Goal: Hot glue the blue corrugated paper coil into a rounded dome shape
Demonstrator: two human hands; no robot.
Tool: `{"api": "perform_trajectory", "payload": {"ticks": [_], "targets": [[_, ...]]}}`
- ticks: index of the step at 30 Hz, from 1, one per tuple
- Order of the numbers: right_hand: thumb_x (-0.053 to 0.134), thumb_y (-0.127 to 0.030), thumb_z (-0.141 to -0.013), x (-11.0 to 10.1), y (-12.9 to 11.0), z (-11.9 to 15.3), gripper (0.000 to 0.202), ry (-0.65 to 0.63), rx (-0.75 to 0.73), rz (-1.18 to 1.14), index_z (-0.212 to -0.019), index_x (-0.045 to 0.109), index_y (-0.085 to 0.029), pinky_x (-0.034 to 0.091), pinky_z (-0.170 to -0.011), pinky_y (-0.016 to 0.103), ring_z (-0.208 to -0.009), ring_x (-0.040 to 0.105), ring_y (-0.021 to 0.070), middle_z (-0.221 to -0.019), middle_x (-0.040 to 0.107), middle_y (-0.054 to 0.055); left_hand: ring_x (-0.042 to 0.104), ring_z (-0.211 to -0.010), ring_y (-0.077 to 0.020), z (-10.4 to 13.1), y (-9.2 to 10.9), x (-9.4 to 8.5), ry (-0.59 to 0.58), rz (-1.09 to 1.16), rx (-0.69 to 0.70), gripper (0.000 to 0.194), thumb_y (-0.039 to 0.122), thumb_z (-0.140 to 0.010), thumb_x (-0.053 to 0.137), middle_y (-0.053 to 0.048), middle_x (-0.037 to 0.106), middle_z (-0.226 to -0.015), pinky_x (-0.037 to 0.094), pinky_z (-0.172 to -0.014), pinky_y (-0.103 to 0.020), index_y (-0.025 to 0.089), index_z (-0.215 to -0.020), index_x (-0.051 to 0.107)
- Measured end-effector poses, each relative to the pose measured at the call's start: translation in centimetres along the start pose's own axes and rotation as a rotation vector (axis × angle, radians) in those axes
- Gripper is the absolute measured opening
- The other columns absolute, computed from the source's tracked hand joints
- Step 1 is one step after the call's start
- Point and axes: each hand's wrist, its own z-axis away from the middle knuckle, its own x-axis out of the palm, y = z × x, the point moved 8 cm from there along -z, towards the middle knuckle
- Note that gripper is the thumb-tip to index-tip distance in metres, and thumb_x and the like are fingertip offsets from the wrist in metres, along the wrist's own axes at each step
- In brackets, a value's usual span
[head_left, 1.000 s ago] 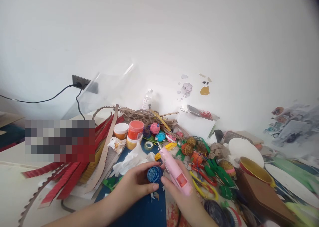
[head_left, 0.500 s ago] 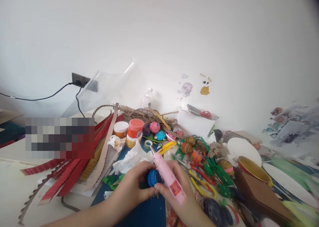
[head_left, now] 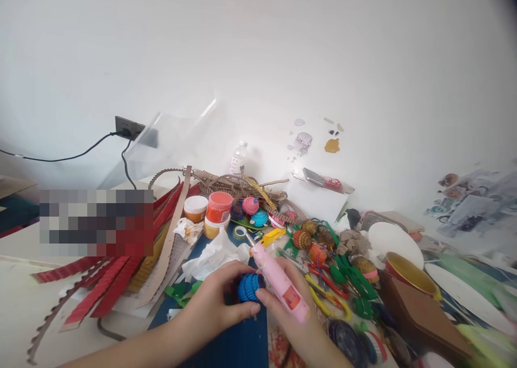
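Between my hands is a small blue ball of coiled corrugated paper [head_left: 247, 288]. My left hand [head_left: 220, 298] grips it from the left, with thumb below and fingers behind. My right hand [head_left: 288, 298] holds a pink pen-shaped glue gun [head_left: 278, 282] with a metal tip and an orange-red switch; the tip points up and to the left, away from the ball. My right thumb touches the ball's right side. The right fingers are mostly hidden behind the glue gun. A crumpled white tissue [head_left: 218, 252] lies just beyond my left hand, and a tape roll [head_left: 239, 232] sits past it.
Paint jars [head_left: 218, 209] stand behind the tissue. Red corrugated strips [head_left: 117, 282] spread on the left. Yellow-handled scissors [head_left: 329, 300], orange balls [head_left: 317, 254] and green pieces [head_left: 355, 276] crowd the right, near a brown box [head_left: 424, 319]. A plastic bottle [head_left: 239, 159] stands by the wall.
The glue gun has shifted slightly right, and its tip has moved a little right. The blue ball has turned slightly, showing more of its side. My left thumb has moved a little.
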Motion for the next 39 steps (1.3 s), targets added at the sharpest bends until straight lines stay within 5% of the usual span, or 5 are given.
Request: {"api": "perform_trajectory", "payload": {"ticks": [10,15,24,35,39], "targets": [[0.069,-0.028,-0.068,0.3,0.4,-0.7,0.035,-0.030,0.015,-0.076,-0.100,0.059,-0.020,0.047,-0.072,0.028,-0.083,0.059,0.0201,-0.091,0.063,0.003,0.057,-0.084,-0.0214,0.4,1.9,-0.6,0.042,-0.270,0.121,0.041,0.035,-0.065,0.071,-0.006,0.062,-0.094,0.047,-0.076,-0.033,0.021,-0.101,0.057],[0.067,-0.032,-0.070,0.3,1.4,-0.5,0.029,0.013,0.112,-0.167,-0.097,0.062,-0.020,0.049,-0.068,0.030,-0.079,0.060,0.0203,-0.088,0.065,0.003,0.056,-0.073,-0.0175,1.0,1.6,-0.7,0.095,-0.198,0.097,0.046,0.033,-0.067,0.069,-0.003,0.060,-0.087,0.049,-0.067,-0.028,0.022,-0.107,0.049],[0.066,-0.042,-0.074,0.2,2.5,-0.6,0.030,0.009,0.205,-0.418,-0.093,0.068,-0.020,0.049,-0.079,0.036,-0.088,0.062,0.0231,-0.095,0.068,0.006,0.056,-0.074,-0.0151,1.0,1.8,-1.2,0.165,-0.172,0.067,0.008,0.027,-0.081,0.047,-0.002,0.058,-0.081,0.047,-0.069,-0.027,0.021,-0.086,0.048],[0.065,-0.044,-0.072,0.5,2.8,-0.5,0.032,-0.005,0.206,-0.382,-0.092,0.067,-0.019,0.040,-0.041,0.022,-0.048,0.049,0.0105,-0.073,0.063,0.002,0.049,-0.058,-0.0130,0.2,0.7,-0.6,0.034,-0.121,-0.075,0.015,0.034,-0.079,0.048,0.003,0.053,-0.063,0.040,-0.055,-0.023,0.020,-0.076,0.051],[0.064,-0.044,-0.073,0.3,2.7,-0.5,0.036,0.001,0.177,-0.349,-0.099,0.064,-0.020,0.046,-0.047,0.025,-0.060,0.057,0.0158,-0.080,0.065,0.004,0.048,-0.054,-0.0127,0.2,1.0,0.0,-0.053,-0.181,-0.081,0.028,0.035,-0.083,0.041,0.003,0.051,-0.054,0.038,-0.053,-0.022,0.018,-0.064,0.053]]}}
